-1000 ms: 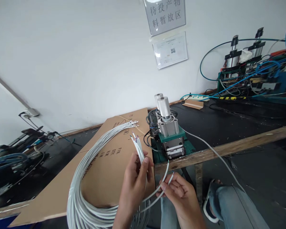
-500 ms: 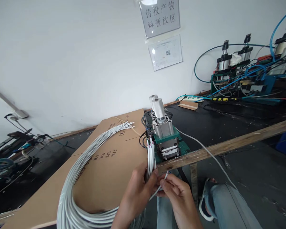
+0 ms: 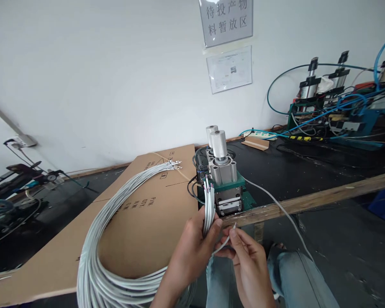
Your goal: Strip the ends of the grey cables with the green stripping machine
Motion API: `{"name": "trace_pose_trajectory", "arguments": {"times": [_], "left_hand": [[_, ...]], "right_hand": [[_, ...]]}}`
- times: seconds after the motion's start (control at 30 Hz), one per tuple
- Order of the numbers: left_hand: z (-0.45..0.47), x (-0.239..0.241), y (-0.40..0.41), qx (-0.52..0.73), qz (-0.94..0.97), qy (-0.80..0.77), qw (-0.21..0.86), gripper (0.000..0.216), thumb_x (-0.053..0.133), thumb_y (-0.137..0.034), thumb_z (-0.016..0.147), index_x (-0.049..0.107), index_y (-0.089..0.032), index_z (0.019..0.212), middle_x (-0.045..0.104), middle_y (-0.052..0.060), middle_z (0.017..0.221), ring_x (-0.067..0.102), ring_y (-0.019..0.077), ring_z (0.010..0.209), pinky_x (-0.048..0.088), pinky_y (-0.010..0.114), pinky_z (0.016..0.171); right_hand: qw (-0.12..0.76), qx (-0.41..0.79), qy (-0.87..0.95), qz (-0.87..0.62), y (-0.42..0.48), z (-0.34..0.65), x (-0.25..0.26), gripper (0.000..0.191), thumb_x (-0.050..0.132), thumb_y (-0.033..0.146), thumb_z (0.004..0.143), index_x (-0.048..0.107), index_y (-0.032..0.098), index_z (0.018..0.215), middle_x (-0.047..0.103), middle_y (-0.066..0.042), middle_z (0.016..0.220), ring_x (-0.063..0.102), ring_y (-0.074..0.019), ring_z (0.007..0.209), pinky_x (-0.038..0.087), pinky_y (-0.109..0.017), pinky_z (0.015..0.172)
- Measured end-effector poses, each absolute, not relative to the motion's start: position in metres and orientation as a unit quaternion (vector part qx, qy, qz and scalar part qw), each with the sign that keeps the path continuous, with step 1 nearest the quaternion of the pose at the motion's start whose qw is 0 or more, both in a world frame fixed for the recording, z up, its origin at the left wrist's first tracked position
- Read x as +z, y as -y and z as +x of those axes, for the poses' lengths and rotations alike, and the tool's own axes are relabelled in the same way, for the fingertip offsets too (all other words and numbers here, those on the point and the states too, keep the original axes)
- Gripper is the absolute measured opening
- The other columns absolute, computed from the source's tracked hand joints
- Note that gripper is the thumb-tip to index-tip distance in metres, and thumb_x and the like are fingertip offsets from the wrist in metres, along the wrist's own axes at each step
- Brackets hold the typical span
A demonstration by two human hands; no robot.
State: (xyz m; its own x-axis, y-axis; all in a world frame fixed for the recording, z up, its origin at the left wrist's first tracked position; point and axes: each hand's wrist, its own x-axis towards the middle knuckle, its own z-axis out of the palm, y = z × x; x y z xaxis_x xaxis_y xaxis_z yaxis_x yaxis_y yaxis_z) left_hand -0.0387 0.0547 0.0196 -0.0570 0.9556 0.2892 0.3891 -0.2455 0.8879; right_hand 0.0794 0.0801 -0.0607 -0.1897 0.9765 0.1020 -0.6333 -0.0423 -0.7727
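My left hand [image 3: 194, 248] grips a bundle of grey cables [image 3: 209, 205] near their stripped ends, which point up beside a small pneumatic press [image 3: 223, 177] on a green base. The cables loop down and left over a flat cardboard box [image 3: 137, 222], and their far ends [image 3: 173, 163] lie fanned on it. My right hand [image 3: 244, 256] pinches the end of a single grey cable [image 3: 226, 241] just below the bench edge, close to the left hand's thumb.
A wooden-edged black bench [image 3: 308, 201] carries the press, a power strip [image 3: 259, 134] and pneumatic machines with blue hoses [image 3: 336, 102] at the far right. Signs [image 3: 226, 17] hang on the white wall. A grey lead [image 3: 276, 201] runs off the bench over my knees.
My left hand has lifted the cable bundle upright and moved it right, next to the press. My right hand has slid along the single cable to pinch it near the end.
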Motion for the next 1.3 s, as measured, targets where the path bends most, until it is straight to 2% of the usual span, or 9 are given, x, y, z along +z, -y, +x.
{"name": "trace_pose_trajectory", "arguments": {"times": [0.23, 0.43, 0.57, 0.67, 0.83, 1.0, 1.17, 1.3], "left_hand": [[-0.022, 0.023, -0.065, 0.49, 0.597, -0.543, 0.33, 0.026, 0.059, -0.035, 0.097, 0.058, -0.019, 0.076, 0.054, -0.004, 0.064, 0.044, 0.0117, 0.059, 0.037, 0.021, 0.055], [-0.008, 0.021, -0.075, 0.5, 0.565, -0.52, 0.401, 0.02, 0.059, -0.036, 0.094, 0.059, -0.02, 0.082, 0.052, -0.007, 0.051, 0.047, 0.0122, 0.042, 0.042, 0.024, 0.044], [-0.004, 0.018, -0.078, 0.516, 0.537, -0.503, 0.438, 0.017, 0.061, -0.035, 0.091, 0.058, -0.02, 0.082, 0.056, -0.006, 0.051, 0.052, 0.0127, 0.04, 0.045, 0.024, 0.043], [-0.007, 0.017, -0.079, 0.521, 0.513, -0.482, 0.483, 0.022, 0.066, -0.038, 0.089, 0.059, -0.018, 0.081, 0.059, -0.004, 0.05, 0.053, 0.011, 0.041, 0.04, 0.021, 0.043], [-0.013, 0.018, -0.078, 0.534, 0.47, -0.438, 0.549, 0.036, 0.076, -0.048, 0.082, 0.058, -0.017, 0.075, 0.055, -0.005, 0.046, 0.043, 0.0056, 0.035, 0.026, 0.017, 0.039], [-0.013, 0.019, -0.074, 0.553, 0.443, -0.386, 0.59, 0.042, 0.081, -0.053, 0.077, 0.057, -0.019, 0.073, 0.054, -0.005, 0.046, 0.044, 0.0072, 0.034, 0.033, 0.018, 0.039], [-0.016, 0.013, -0.067, 0.573, 0.432, -0.366, 0.593, 0.033, 0.081, -0.04, 0.078, 0.054, -0.02, 0.074, 0.054, -0.007, 0.047, 0.038, 0.005, 0.035, 0.034, 0.017, 0.039], [-0.017, 0.01, -0.065, 0.577, 0.436, -0.367, 0.585, 0.024, 0.075, -0.024, 0.077, 0.053, -0.02, 0.072, 0.051, -0.009, 0.049, 0.049, 0.0071, 0.04, 0.038, 0.017, 0.043]], "right_hand": [[0.587, 0.66, 0.403, -0.239, -0.09, 0.094, -0.062, 0.032, 0.074, 0.054, 0.091, 0.079, 0.022, 0.089, 0.07, -0.002, 0.078, 0.062, -0.0158, 0.067, 0.053, -0.027, 0.06], [0.547, 0.639, 0.487, -0.235, -0.101, 0.11, -0.057, 0.038, 0.067, 0.051, 0.097, 0.073, 0.02, 0.076, 0.064, 0.0, 0.065, 0.057, -0.0139, 0.059, 0.047, -0.026, 0.057], [0.504, 0.636, 0.537, -0.23, -0.106, 0.12, -0.047, 0.044, 0.064, 0.055, 0.097, 0.069, 0.019, 0.072, 0.064, -0.001, 0.062, 0.058, -0.0142, 0.054, 0.048, -0.026, 0.054], [0.469, 0.649, 0.554, -0.227, -0.106, 0.123, -0.041, 0.047, 0.063, 0.058, 0.097, 0.067, 0.018, 0.072, 0.062, 0.0, 0.061, 0.055, -0.0127, 0.048, 0.047, -0.024, 0.046], [0.425, 0.673, 0.561, -0.228, -0.105, 0.122, -0.037, 0.049, 0.062, 0.06, 0.096, 0.063, 0.018, 0.073, 0.059, 0.001, 0.059, 0.051, -0.0096, 0.044, 0.043, -0.02, 0.043], [0.373, 0.69, 0.571, -0.244, -0.102, 0.127, -0.029, 0.048, 0.06, 0.059, 0.098, 0.064, 0.018, 0.073, 0.058, 0.001, 0.059, 0.049, -0.0096, 0.046, 0.044, -0.021, 0.047], [0.327, 0.662, 0.615, -0.277, -0.096, 0.132, -0.019, 0.05, 0.059, 0.064, 0.096, 0.065, 0.018, 0.076, 0.06, 0.0, 0.065, 0.056, -0.0125, 0.053, 0.047, -0.024, 0.054], [0.309, 0.604, 0.66, -0.322, -0.091, 0.136, -0.01, 0.052, 0.054, 0.066, 0.098, 0.064, 0.02, 0.076, 0.061, -0.001, 0.069, 0.059, -0.015, 0.06, 0.048, -0.026, 0.059]]}}
